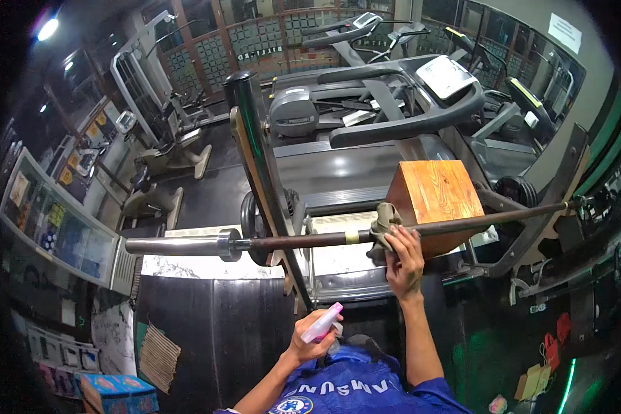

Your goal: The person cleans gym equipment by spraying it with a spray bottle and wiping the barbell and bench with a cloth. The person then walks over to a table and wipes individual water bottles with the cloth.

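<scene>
A long barbell lies across a black rack upright, its bare silver sleeve pointing left. My right hand presses a grey-green cloth around the bar, just right of a pale tape band. Low in front of my body, my left hand is wrapped around a spray bottle with a pink and white top. The bottle's lower part is mostly hidden by my fingers and shirt.
Behind the bar stands a wooden box. A treadmill and other machines fill the back. Weight plates hang at right. A glass-door fridge is at left, with a blue carton below.
</scene>
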A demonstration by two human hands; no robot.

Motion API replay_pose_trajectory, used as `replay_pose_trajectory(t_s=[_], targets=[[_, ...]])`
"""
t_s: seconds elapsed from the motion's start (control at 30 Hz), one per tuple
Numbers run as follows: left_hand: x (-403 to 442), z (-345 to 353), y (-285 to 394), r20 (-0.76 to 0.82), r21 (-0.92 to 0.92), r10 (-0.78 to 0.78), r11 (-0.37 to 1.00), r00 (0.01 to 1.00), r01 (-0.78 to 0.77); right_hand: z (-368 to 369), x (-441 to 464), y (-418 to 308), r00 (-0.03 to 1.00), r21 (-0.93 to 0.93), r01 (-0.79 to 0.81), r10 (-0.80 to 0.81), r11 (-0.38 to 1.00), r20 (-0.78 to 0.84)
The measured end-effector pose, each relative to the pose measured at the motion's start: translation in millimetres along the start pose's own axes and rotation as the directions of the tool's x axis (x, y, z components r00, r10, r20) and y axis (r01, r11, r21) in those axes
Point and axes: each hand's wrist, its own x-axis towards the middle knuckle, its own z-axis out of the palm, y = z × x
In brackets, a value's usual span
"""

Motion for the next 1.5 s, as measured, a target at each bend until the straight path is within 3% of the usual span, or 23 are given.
replay_pose_trajectory(t_s=[0.07, 0.17, 0.2, 0.4, 0.43, 0.57, 0.6, 0.7, 0.73, 0.83, 0.97, 1.0, 1.03, 1.1, 1.13, 1.17, 1.2, 1.3, 1.37, 1.5], targets=[[0, -2, 4, 0.039, 0.000, 0.017, 1.000, 0.999, -0.017, -3, -15, -2, 0.999, 0.097, -0.047, 0.048, 0.994, -0.005], [-4, -6, 14, 0.070, 0.005, 0.037, 0.999, 0.997, -0.037, -10, -42, -16, 0.912, 0.403, -0.410, 0.375, 0.818, 0.166], [-7, -7, 18, 0.075, 0.006, 0.042, 0.999, 0.996, -0.043, -16, -46, -24, 0.872, 0.424, -0.490, 0.435, 0.762, 0.226], [-40, -9, 33, 0.042, 0.056, 0.034, 0.998, 0.999, -0.036, -22, -96, -53, 0.636, 0.700, -0.651, 0.713, 0.293, 0.293], [-46, -8, 37, 0.033, 0.053, 0.024, 0.998, 0.999, -0.025, -27, -101, -58, 0.591, 0.731, -0.646, 0.749, 0.218, 0.299], [-57, 1, 59, 0.006, 0.020, -0.074, 0.997, 0.997, 0.074, -31, -148, -54, 0.342, 0.781, -0.506, 0.746, -0.367, 0.572], [-54, 3, 66, -0.004, 0.007, -0.112, 0.994, 0.994, 0.112, -32, -154, -57, 0.314, 0.773, -0.520, 0.760, -0.363, 0.569], [-35, 4, 77, 0.070, 0.026, -0.006, 1.000, 0.998, 0.004, -32, -158, -60, 0.358, 0.753, -0.255, 0.664, -0.607, 0.656], [-26, -3, 72, 0.177, 0.085, 0.150, 0.982, 0.973, -0.167, -31, -160, -62, 0.460, 0.760, -0.164, 0.633, -0.629, 0.623], [-10, 2, 74, 0.129, -0.090, 0.107, 0.991, 0.986, -0.096, -37, -138, -68, 0.584, 0.705, -0.041, 0.555, -0.708, 0.592], [-3, 11, 67, 0.100, -0.184, 0.081, 0.981, 0.992, -0.062, -46, -109, -56, 0.524, 0.846, -0.206, 0.674, -0.492, 0.520], [-7, 14, 67, 0.101, -0.305, -0.023, 0.951, 0.995, 0.053, -58, -87, -65, 0.534, 0.899, -0.288, 0.724, -0.329, 0.436], [-10, 18, 61, 0.093, -0.334, -0.048, 0.940, 0.995, 0.077, -77, -55, -85, 0.557, 0.912, -0.410, 0.789, -0.010, 0.259], [-12, 27, 46, 0.079, -0.390, -0.095, 0.913, 0.992, 0.119, -58, -32, -57, 0.762, 0.839, -0.331, 0.647, 0.432, -0.032], [-11, 30, 43, 0.090, -0.338, -0.114, 0.931, 0.989, 0.138, -58, -13, -53, 0.823, 0.706, -0.367, 0.566, 0.606, -0.057], [-10, 36, 39, 0.080, -0.351, -0.128, 0.924, 0.989, 0.148, -48, 3, -42, 0.902, 0.547, -0.285, 0.413, 0.787, -0.125], [-8, 41, 34, 0.076, -0.342, -0.158, 0.923, 0.984, 0.175, -39, 18, -31, 0.965, 0.333, -0.211, 0.250, 0.919, -0.079], [6, 56, 24, 0.053, -0.356, -0.233, 0.904, 0.971, 0.237, -11, 42, -17, 0.952, -0.121, 0.046, -0.007, 0.992, 0.305], [21, 65, 21, 0.030, -0.361, -0.252, 0.899, 0.967, 0.245, -11, 42, -14, 0.973, -0.050, 0.067, -0.054, 0.996, 0.226], [51, 78, 12, -0.034, -0.342, -0.252, 0.912, 0.967, 0.226, -42, 42, 17, 0.961, -0.007, 0.113, -0.107, 0.994, 0.254]])
